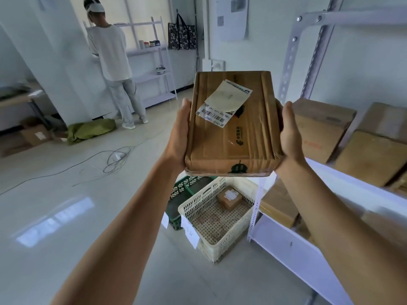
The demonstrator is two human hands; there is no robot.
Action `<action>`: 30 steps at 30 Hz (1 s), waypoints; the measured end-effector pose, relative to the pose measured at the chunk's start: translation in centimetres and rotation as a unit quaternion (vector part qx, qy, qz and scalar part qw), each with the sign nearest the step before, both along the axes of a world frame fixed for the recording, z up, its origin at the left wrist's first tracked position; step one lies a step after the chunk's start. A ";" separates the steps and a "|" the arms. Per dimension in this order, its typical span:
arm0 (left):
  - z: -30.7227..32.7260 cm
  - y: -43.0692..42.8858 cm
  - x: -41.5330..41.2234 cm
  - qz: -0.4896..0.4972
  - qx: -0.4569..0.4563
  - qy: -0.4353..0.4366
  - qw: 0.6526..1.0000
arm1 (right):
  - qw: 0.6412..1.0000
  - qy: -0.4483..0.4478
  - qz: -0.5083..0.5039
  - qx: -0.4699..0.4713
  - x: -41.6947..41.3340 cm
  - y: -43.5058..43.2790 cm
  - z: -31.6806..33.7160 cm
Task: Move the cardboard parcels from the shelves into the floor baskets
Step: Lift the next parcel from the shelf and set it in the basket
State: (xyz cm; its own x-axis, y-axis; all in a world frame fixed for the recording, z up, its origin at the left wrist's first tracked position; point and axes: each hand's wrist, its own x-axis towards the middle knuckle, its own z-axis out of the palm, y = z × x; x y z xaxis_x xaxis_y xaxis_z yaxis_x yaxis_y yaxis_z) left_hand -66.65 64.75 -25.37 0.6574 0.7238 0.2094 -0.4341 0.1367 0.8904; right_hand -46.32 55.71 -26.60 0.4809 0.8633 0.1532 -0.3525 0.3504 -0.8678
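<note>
Head view: my left hand [178, 137] and right hand [290, 133] hold one cardboard parcel [231, 122] by its sides, fingers wrapped behind it, in the air above two floor baskets. The white basket [231, 241] holds one small parcel [230, 198]; the green basket [187, 183] behind it is mostly hidden. Three shelf parcels [321, 128] sit on the shelf [326, 170] to my right.

bright, cool, even daylight fills the room, coming from the blown-out window [123, 25] at 11 o'clock. its glare lies as a pale patch on the glossy floor [55, 221] at 8 o'clock. the parcel [231, 128] at centre is sharp; the shelf boxes [374, 155] at 3 o'clock are soft and smeared. wide-angle distortion bends the shelf upright [290, 58] at 1 o'clock.
</note>
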 end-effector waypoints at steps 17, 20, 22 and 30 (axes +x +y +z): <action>-8.5 21.3 -4.1 0.115 -0.100 0.143 0.978 | 0.995 0.059 0.004 -0.084 -4.2 21.9 -9.3; -9.8 25.3 -4.5 0.118 -0.113 0.178 0.970 | 0.993 0.060 -0.001 -0.102 -4.9 25.5 -10.5; -10.6 27.5 -4.8 0.113 -0.122 0.191 0.967 | 0.991 0.064 -0.009 -0.118 -5.4 27.5 -10.9; -13.9 37.4 -6.5 0.068 -0.139 0.221 0.963 | 0.982 0.093 -0.036 -0.160 -7.8 35.4 -13.9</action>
